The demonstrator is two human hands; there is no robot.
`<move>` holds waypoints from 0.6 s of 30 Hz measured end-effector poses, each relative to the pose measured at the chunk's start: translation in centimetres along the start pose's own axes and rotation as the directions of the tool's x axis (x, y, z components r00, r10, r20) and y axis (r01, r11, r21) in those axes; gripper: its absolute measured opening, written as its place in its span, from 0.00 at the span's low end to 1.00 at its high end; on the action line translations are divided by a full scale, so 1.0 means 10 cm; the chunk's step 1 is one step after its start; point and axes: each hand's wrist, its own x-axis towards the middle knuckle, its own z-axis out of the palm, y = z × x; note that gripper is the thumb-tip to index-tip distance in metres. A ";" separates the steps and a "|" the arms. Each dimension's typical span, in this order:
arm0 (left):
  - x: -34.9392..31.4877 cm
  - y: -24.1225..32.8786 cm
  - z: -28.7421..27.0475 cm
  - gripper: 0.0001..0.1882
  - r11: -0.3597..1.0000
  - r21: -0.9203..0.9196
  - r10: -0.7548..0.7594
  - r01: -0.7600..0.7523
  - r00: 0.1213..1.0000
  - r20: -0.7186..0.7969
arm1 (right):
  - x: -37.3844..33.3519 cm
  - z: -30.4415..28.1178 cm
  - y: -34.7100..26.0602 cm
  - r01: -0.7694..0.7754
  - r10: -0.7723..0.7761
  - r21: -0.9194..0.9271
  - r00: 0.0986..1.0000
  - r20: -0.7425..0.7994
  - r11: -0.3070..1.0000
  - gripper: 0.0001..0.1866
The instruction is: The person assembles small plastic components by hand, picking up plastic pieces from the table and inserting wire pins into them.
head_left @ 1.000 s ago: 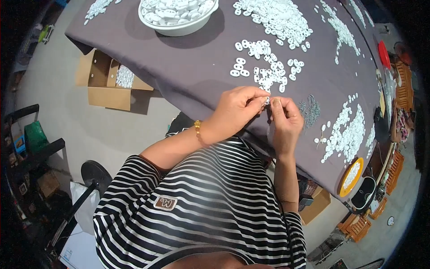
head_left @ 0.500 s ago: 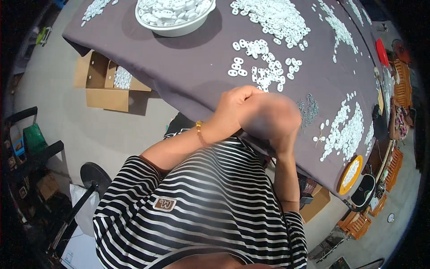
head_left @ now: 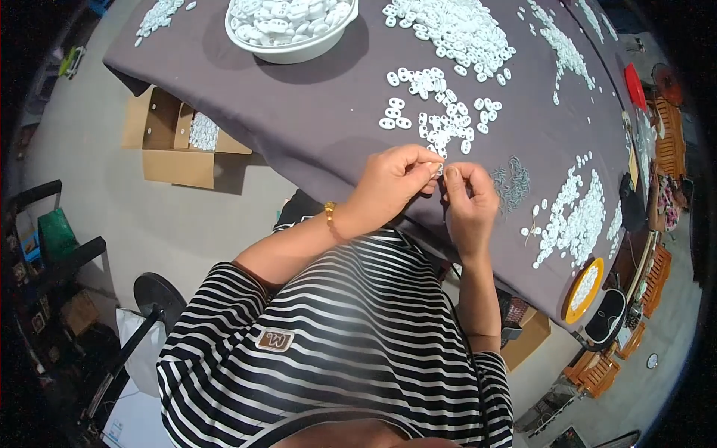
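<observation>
My left hand is closed in a pinch at the table's near edge, with a small white plastic piece between thumb and fingertips. Just to its right, my right hand has thumb and forefinger pressed together close to that piece. Whatever those right fingertips hold is too small to make out. Beyond the hands lies a loose group of white oval two-holed pieces. Right of my right hand is a tangled heap of thin grey-green bits, perhaps cords or fine links.
A white bowl full of white pieces stands at the back of the cloth-covered table. Larger piles spread at the back and right. An orange dish sits near the right edge. On the floor, a cardboard box holds more pieces.
A blurred patch covered my right hand and the left fingertips before; now the fingers and the white piece show. Both forearms keep nearly the same place.
</observation>
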 end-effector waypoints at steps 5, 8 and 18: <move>-0.02 0.02 0.00 0.11 0.999 -0.048 -0.001 0.001 1.000 0.002 | 0.01 -0.01 -0.12 -0.059 0.058 0.039 0.998 0.022 0.997 0.08; -0.01 0.01 -0.01 0.11 0.996 -0.084 0.006 -0.005 1.000 0.009 | 0.04 -0.03 -0.14 -0.239 0.212 0.369 0.971 0.113 0.898 0.09; 0.07 0.00 -0.05 0.10 0.990 -0.129 -0.055 0.062 0.997 0.061 | 0.09 -0.03 -0.06 -0.037 0.037 -0.031 0.999 0.006 0.999 0.06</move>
